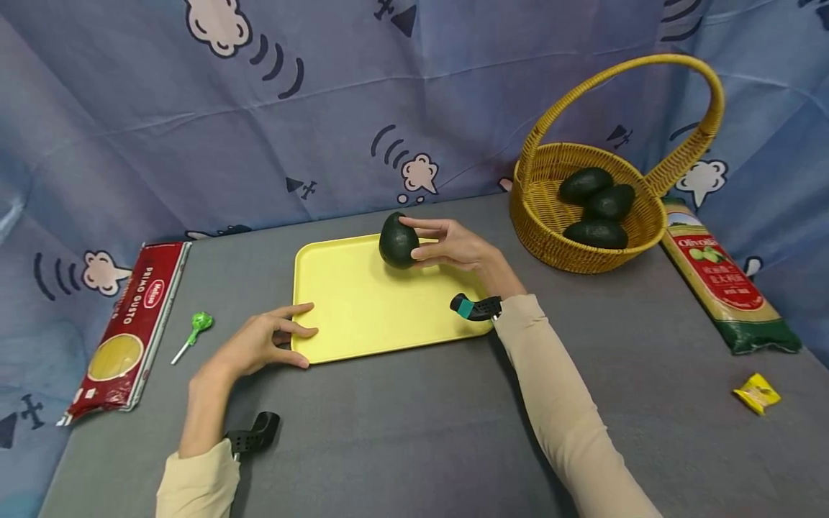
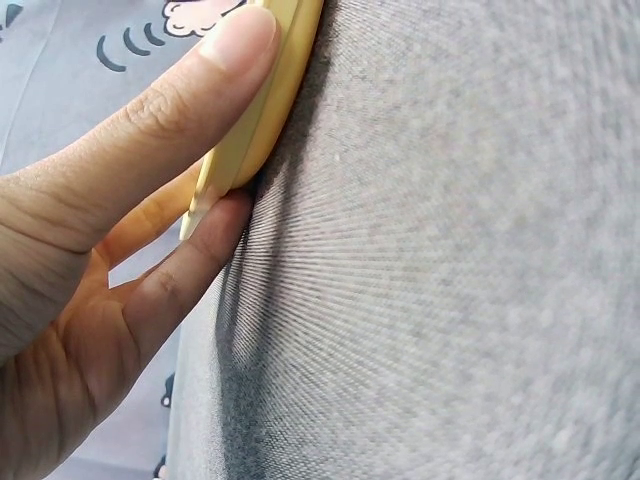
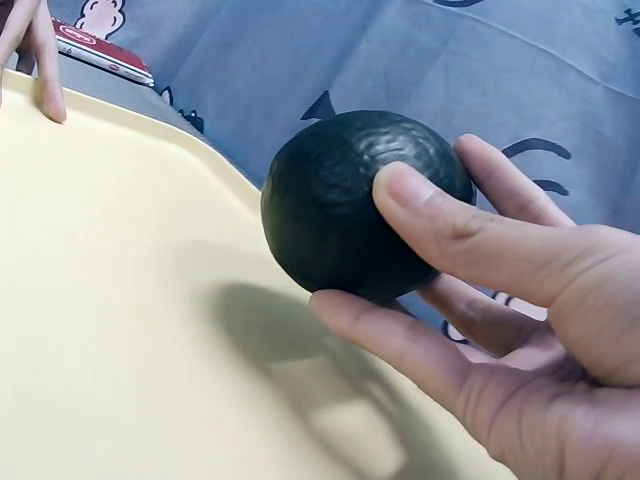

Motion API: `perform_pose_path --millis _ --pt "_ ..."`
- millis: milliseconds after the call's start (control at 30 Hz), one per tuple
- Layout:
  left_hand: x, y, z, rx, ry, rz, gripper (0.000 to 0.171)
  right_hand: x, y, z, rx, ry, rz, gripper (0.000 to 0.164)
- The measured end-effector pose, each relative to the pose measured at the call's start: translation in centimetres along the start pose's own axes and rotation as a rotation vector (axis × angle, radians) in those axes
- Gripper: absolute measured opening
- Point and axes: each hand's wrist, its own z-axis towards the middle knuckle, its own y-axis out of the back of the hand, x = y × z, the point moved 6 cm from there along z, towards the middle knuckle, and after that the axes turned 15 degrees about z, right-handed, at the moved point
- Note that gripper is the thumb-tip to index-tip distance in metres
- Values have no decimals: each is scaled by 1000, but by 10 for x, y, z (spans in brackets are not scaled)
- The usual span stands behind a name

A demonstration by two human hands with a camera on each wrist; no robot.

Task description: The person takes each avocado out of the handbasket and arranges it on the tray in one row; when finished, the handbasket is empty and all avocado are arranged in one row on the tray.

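A dark green avocado is pinched between the thumb and fingers of my right hand, over the back part of the yellow tray. In the right wrist view the avocado is held above the tray's surface, its shadow falling on the yellow below. My left hand grips the tray's left front corner. Up close in the left wrist view, the thumb lies along the tray's edge and another finger touches the corner.
A wicker basket with a tall handle holds three avocados at the back right. Beside it lies an Olivoilà bag, with a yellow wrapped candy nearer. On the left are a red Primo Gusto pack and a green lollipop.
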Motion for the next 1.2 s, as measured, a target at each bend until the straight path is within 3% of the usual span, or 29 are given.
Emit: perform_pose_path --millis 300,767,1200 --pt "1 0 2 -8 -11 -15 48 -12 -10 20 27 -36 -11 67" --pt "2 1 3 -23 -26 26 47 -22 -41 52 17 -6 -36 66" --pt "2 -1 2 -11 -19 12 47 -39 -54 77 -64 17 -60 64"
